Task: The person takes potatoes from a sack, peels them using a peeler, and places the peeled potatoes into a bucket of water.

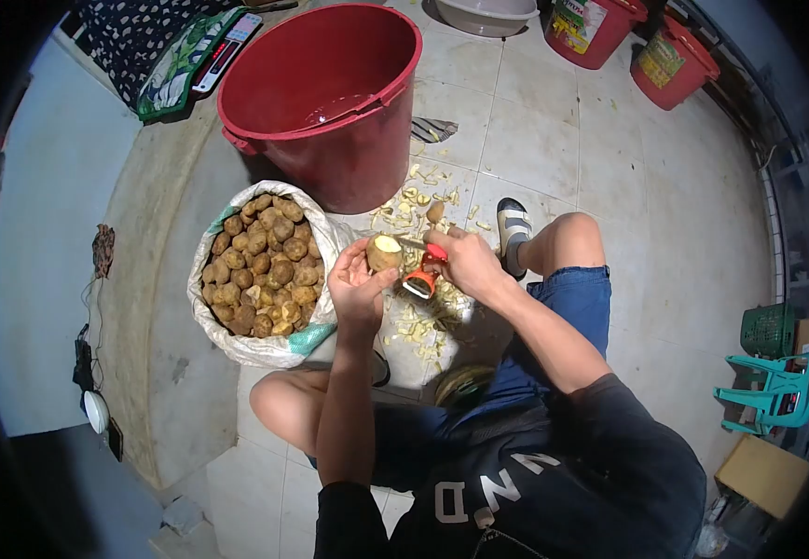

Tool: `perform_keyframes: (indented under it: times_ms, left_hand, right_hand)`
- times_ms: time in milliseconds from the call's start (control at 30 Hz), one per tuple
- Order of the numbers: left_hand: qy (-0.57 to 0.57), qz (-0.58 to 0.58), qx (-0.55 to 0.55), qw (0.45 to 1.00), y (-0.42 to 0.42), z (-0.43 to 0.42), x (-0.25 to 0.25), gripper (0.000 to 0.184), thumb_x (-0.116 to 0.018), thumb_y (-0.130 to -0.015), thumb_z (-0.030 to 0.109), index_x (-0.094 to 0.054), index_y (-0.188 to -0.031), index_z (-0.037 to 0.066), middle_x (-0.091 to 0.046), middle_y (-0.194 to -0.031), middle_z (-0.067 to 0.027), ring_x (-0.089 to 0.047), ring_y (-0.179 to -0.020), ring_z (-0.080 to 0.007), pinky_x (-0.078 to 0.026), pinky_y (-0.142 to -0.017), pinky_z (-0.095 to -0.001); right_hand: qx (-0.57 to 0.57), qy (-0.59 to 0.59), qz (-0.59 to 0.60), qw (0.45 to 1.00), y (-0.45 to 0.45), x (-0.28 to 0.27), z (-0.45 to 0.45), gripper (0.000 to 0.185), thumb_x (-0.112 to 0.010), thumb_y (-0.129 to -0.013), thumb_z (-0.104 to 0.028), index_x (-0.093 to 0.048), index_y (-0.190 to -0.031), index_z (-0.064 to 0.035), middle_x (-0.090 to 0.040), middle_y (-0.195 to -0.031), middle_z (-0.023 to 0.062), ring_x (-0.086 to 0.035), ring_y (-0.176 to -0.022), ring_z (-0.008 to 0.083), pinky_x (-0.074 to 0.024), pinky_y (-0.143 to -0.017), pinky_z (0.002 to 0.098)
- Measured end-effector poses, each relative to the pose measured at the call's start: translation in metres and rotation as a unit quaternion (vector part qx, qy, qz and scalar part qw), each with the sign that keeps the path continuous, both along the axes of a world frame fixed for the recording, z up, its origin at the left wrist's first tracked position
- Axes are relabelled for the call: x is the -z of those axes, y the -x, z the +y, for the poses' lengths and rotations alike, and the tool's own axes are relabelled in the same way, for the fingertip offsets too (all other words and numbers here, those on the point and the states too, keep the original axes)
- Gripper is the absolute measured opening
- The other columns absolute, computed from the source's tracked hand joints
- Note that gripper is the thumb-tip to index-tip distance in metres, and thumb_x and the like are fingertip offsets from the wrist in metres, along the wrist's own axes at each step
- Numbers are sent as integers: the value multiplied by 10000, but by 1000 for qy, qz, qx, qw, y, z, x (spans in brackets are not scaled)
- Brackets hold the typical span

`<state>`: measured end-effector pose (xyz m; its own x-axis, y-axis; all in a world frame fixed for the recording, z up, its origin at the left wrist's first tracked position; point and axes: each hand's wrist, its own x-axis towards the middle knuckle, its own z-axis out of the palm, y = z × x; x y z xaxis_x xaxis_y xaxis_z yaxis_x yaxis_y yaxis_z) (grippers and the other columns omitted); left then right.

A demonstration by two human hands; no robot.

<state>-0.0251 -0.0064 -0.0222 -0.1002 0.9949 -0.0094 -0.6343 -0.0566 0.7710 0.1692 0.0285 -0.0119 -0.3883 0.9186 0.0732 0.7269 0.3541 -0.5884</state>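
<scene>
Closely gripped, a round, brown-skinned potato (383, 257) with a pale cut top sits in the fingers of the left hand (358, 279), held up over the tiled floor (535, 135). Just beside it, the right hand (468, 264) is closed around what looks like a red-handled knife (435, 252), its thin dark blade reaching the potato's bared end, while an orange peeler (420, 283) with a pale head hangs below those fingers. Beyond the left hand, on its outer side, stands an open white woven sack (201, 312) full of unpeeled potatoes; ahead of both hands is a large red plastic tub (353, 168), and beneath them lie scattered pale peelings (418, 331). For clean work, the cut seems to call for short, shallow strokes, the potato held firmly, the left fingertips behind the edge, and the loose peeler kept from knocking the left thumb.
</scene>
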Motion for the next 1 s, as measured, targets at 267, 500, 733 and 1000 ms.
perform_keyframes:
  times_ms: [267, 500, 733, 1000]
  left_hand:
    - [7, -17, 12, 1000, -7, -7, -1, 525, -688, -704, -131, -491, -1188, -82, -600, -1117, -156, -603, -1059, -235, -496, -956, -364]
    - [13, 33, 8, 999, -7, -4, -7, 516, -612, -717, -155, -463, -1209, -106, -582, -1144, -189, -610, -1060, -256, -487, -987, -373]
    - [38, -12, 27, 999, -7, -8, -4, 562, -688, -684, -130, -477, -1205, -114, -598, -1154, -196, -606, -1078, -258, -480, -985, -392]
    - [32, -75, 34, 996, 2, -5, -19, 592, -602, -825, 8, -371, -1355, -113, -546, -1238, -206, -586, -1121, -285, -441, -1027, -421]
  right_hand:
    - [-6, 34, -34, 999, -1, 12, 12, 287, -627, -806, -121, -598, -1092, -114, -614, -896, 202, -647, -795, 406, -527, -699, 484]
    - [-30, 0, -15, 999, 13, -32, -14, 246, -603, -795, -101, -601, -1041, -110, -606, -888, 222, -652, -766, 417, -527, -681, 489]
    - [20, 4, -72, 997, 4, -8, 6, 210, -552, -801, -65, -602, -1006, -60, -635, -841, 235, -657, -812, 415, -531, -719, 489]
    - [23, 82, 7, 996, -9, -4, 19, 340, -788, -721, -169, -580, -946, -21, -606, -705, 238, -612, -739, 440, -490, -637, 476]
